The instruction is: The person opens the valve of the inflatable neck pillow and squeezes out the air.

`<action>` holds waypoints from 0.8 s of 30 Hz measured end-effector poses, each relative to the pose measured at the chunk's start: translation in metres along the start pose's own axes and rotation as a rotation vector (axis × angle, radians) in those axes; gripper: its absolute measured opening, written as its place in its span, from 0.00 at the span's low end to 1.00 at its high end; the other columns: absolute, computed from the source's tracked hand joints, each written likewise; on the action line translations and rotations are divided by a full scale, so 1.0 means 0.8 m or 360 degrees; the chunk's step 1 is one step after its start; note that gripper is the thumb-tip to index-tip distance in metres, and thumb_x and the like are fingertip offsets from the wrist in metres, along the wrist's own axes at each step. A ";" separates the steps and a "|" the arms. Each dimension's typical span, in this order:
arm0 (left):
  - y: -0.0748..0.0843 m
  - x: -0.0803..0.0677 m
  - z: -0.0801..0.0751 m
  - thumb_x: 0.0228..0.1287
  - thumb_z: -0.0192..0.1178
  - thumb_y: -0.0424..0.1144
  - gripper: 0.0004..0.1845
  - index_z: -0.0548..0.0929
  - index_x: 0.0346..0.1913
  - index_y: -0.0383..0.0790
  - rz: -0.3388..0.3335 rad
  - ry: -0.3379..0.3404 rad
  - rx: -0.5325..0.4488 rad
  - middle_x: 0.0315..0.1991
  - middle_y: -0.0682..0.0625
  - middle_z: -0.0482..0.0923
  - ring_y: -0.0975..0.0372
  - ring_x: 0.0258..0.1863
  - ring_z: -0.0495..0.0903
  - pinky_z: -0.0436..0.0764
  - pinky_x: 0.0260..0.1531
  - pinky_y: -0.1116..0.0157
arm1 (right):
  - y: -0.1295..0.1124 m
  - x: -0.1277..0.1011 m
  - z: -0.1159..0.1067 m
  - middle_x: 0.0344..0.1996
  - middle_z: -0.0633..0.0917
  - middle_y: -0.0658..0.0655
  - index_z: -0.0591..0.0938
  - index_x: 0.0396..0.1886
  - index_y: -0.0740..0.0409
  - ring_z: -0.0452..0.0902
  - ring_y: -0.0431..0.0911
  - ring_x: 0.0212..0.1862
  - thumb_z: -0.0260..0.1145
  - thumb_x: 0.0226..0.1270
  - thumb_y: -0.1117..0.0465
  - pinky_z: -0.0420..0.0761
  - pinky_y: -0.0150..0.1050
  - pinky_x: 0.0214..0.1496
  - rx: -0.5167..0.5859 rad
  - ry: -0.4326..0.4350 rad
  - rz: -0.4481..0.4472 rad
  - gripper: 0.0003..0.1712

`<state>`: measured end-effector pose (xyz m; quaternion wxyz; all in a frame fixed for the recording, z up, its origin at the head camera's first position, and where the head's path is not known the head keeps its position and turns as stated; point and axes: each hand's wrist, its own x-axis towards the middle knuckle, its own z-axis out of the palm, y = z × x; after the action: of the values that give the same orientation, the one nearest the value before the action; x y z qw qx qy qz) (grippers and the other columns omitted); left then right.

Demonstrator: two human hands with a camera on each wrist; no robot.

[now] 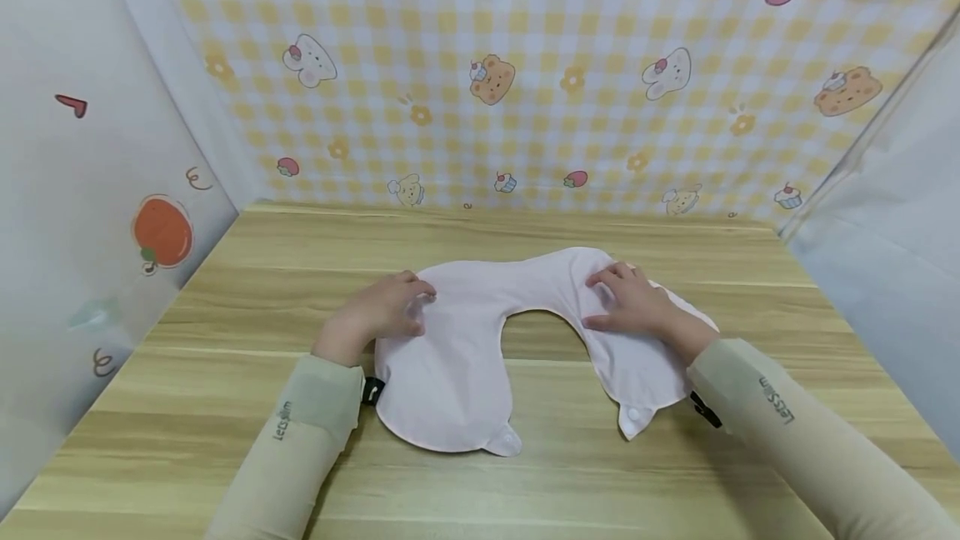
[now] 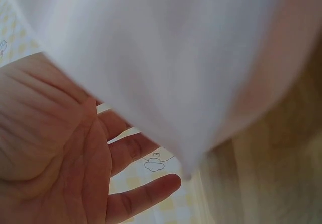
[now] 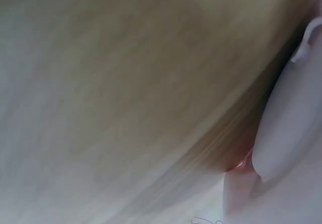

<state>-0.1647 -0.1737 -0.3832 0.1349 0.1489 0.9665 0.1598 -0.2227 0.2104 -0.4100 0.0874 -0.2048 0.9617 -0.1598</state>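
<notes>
A pale pink U-shaped neck pillow (image 1: 465, 365) lies flat on the wooden table, its curve toward the back wall. Small tabs with round snaps (image 1: 634, 416) stick out at its two front ends. My left hand (image 1: 382, 307) rests at the outer edge of the left lobe, thumb apart from the bent fingers. On the right arm of the pillow lies my right hand (image 1: 637, 304), fingers spread and touching the cloth. The left wrist view has blurred pink cloth (image 2: 151, 58) in front of loosely extended fingers (image 2: 143, 196). In the right wrist view the hand is hidden.
A black tag (image 1: 372, 391) sits at the pillow's left edge, another black strap (image 1: 705, 411) at the right. The wooden table (image 1: 570, 473) reaches back to a yellow checked cloth wall (image 1: 442, 140). Pale walls stand on both sides.
</notes>
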 end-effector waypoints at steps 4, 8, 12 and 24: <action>0.000 0.000 -0.002 0.59 0.69 0.37 0.27 0.78 0.63 0.42 0.0016 0.0004 0.0009 0.65 0.41 0.73 0.45 0.64 0.71 0.73 0.64 0.45 | -0.001 0.001 -0.002 0.70 0.64 0.65 0.70 0.68 0.50 0.56 0.67 0.71 0.73 0.56 0.40 0.65 0.80 0.54 -0.0015 -0.0058 -0.0034 0.43; 0.001 0.000 -0.006 0.60 0.69 0.37 0.27 0.78 0.63 0.41 0.0016 -0.0007 0.0027 0.65 0.40 0.72 0.44 0.65 0.71 0.73 0.64 0.46 | -0.002 0.005 -0.005 0.74 0.59 0.65 0.66 0.73 0.52 0.50 0.69 0.73 0.72 0.57 0.40 0.61 0.82 0.57 -0.0004 -0.0133 -0.0076 0.48; 0.003 -0.002 -0.010 0.60 0.69 0.38 0.27 0.78 0.64 0.43 -0.0034 -0.0029 0.0031 0.68 0.40 0.70 0.44 0.67 0.70 0.72 0.64 0.45 | -0.003 0.008 -0.007 0.76 0.54 0.66 0.62 0.76 0.52 0.46 0.70 0.74 0.71 0.58 0.39 0.58 0.83 0.58 -0.0007 -0.0199 -0.0080 0.50; 0.003 -0.004 -0.006 0.61 0.68 0.38 0.28 0.76 0.65 0.45 -0.0089 -0.0062 -0.0029 0.73 0.39 0.64 0.43 0.70 0.67 0.71 0.65 0.43 | -0.003 0.008 -0.006 0.79 0.42 0.69 0.54 0.80 0.48 0.36 0.70 0.77 0.69 0.55 0.31 0.49 0.83 0.62 -0.0039 -0.0332 0.0003 0.59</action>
<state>-0.1626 -0.1737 -0.3776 0.1596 0.1235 0.9660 0.1618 -0.2287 0.2072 -0.4053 0.1846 -0.2204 0.9495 -0.1258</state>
